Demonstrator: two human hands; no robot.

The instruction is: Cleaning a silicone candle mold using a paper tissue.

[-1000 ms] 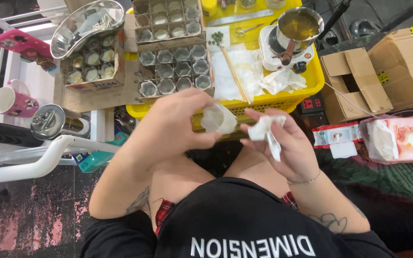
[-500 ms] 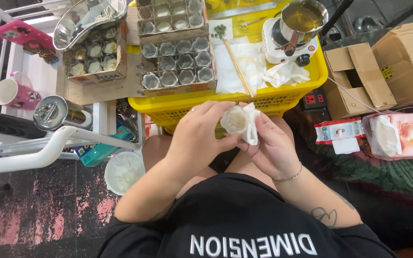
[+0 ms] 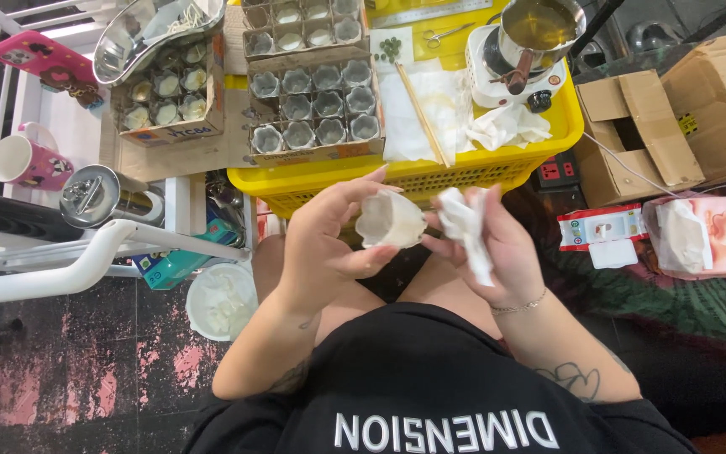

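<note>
Cup (image 3: 390,220) gripped between left hand (image 3: 329,240) fingertips and thumb; right hand (image 3: 497,244) fingers clutch tissue (image 3: 467,225).

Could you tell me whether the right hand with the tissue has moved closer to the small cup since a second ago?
Yes. The right hand and its tissue have closed in leftward on the cup in the left hand.

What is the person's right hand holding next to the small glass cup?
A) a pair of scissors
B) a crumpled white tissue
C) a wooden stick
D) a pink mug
B: the right hand grips a crumpled white tissue beside the small frosted glass cup held in the left hand.
</note>
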